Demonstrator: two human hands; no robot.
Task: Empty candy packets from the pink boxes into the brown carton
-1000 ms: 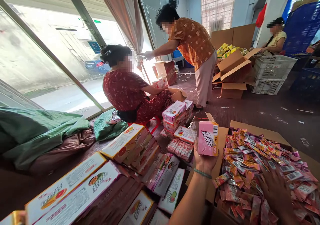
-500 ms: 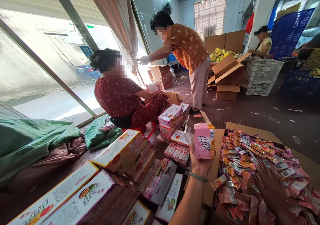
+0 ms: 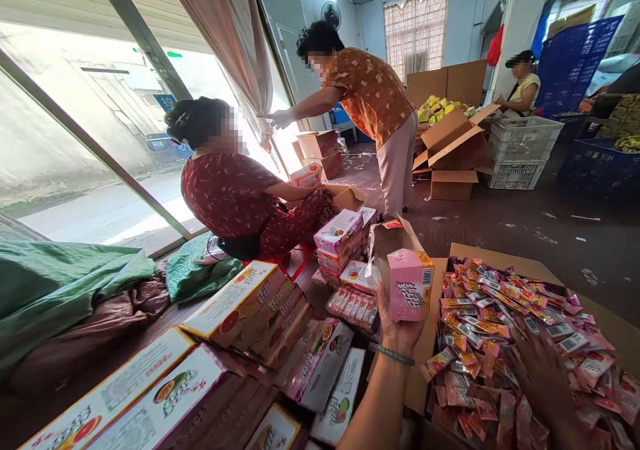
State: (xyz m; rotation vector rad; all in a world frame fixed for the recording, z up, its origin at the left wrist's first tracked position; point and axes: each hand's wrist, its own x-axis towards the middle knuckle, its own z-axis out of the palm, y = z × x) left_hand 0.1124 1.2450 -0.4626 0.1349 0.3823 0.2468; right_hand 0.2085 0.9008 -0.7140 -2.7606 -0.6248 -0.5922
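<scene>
My left hand, with a green bead bracelet at the wrist, is wrapped round a pink printed carton. The carton's top is open and its brown inside shows, with clear film along its left edge. On the right, my right hand rests with fingers stretched over a heap of small pink and orange sachets. Those sachets fill a large cardboard box. The right hand is in shadow, and nothing shows gripped in it.
Stacked printed cartons stand at the lower left, beside wrapped packs. A seated person holds a box ahead, and a standing person leans over with an arm out. Farther back are grey crates and another person.
The carton in my left hand has tipped slightly, showing more of its inside. The seated person's box has risen a little. My right hand stays over the sachets.
</scene>
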